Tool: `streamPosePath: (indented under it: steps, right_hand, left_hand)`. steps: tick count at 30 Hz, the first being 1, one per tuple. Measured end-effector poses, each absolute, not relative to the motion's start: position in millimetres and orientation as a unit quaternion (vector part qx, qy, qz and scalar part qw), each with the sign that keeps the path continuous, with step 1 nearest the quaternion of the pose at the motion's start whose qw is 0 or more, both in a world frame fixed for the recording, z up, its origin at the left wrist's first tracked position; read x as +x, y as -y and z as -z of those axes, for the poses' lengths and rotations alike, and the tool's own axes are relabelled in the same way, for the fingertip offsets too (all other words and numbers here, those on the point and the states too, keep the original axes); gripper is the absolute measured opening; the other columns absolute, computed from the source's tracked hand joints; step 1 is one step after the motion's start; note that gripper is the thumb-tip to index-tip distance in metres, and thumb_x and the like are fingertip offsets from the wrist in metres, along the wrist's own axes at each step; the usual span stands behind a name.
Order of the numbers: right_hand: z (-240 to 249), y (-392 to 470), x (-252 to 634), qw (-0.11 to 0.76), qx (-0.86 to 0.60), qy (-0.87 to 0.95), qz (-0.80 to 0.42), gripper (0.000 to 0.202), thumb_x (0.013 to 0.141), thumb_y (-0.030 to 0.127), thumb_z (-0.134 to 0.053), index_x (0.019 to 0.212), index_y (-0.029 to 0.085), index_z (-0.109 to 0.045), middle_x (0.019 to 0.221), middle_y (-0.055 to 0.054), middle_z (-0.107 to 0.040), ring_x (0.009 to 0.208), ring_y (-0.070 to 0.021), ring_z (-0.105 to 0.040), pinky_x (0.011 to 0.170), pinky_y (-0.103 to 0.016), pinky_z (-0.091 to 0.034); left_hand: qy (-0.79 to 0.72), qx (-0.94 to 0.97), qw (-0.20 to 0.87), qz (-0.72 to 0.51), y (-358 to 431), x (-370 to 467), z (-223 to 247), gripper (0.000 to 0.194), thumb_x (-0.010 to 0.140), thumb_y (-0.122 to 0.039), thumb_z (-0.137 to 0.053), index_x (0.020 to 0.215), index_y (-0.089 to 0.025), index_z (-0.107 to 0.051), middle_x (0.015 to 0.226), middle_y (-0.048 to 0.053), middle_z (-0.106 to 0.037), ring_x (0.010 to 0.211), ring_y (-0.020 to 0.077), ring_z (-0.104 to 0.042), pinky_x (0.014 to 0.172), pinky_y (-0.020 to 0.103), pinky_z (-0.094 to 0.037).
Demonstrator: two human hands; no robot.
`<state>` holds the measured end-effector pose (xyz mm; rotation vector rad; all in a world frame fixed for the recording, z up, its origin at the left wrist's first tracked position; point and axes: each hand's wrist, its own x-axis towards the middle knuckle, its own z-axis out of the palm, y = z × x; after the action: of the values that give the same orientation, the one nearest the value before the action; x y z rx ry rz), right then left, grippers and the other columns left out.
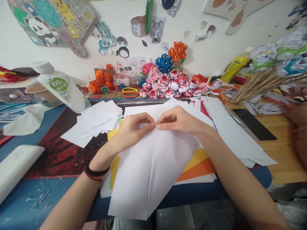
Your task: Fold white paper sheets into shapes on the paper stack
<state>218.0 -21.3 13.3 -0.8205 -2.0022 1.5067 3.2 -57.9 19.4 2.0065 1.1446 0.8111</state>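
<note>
A white sheet of paper (153, 166) with a crease down its middle hangs from my two hands, its lower corner reaching past the table's front edge. My left hand (140, 127) pinches the sheet's top edge between thumb and fingers. Right beside it, almost touching, my right hand (176, 121) pinches the same edge. Behind and beneath lie more white sheets, along with yellow paper (196, 158) and orange paper (200, 169), partly covered by the held sheet.
Cut white papers (98, 118) lie to the left, long white strips (235, 131) to the right beside a dark phone (254, 124). A white bottle (62, 86), red-white paper flowers (172, 84) and wooden sticks (256, 84) line the back. Another person's arm (298, 124) shows at right.
</note>
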Motion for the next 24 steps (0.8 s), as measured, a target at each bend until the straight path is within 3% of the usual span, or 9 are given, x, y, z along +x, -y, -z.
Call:
streamPosePath:
  steps: [12, 24]
  right_hand:
    - [-12.5, 21.2, 217.8, 0.233, -0.293, 0.745, -0.552, 0.024, 0.082, 0.036, -0.067, 0.090, 0.015, -0.076, 0.086, -0.005, -0.073, 0.077, -0.0163, -0.065, 0.069, -0.026, -0.050]
    - [-4.3, 18.2, 215.1, 0.273, -0.273, 0.733, -0.561, 0.020, 0.080, 0.032, -0.069, 0.087, 0.014, -0.076, 0.082, -0.004, -0.073, 0.073, -0.0145, -0.064, 0.066, -0.024, -0.049]
  left_hand:
    - [-0.431, 0.764, 0.371, -0.306, 62.2, 4.2, -21.3, 0.017, 0.089, -0.030, -0.056, 0.083, -0.017, -0.064, 0.084, 0.002, -0.069, 0.081, 0.0156, -0.062, 0.073, 0.024, -0.046]
    - [-0.437, 0.784, 0.297, -0.327, 66.1, 10.3, -22.5, 0.015, 0.087, -0.024, -0.054, 0.080, -0.016, -0.065, 0.080, 0.002, -0.069, 0.076, 0.0151, -0.061, 0.073, 0.025, -0.045]
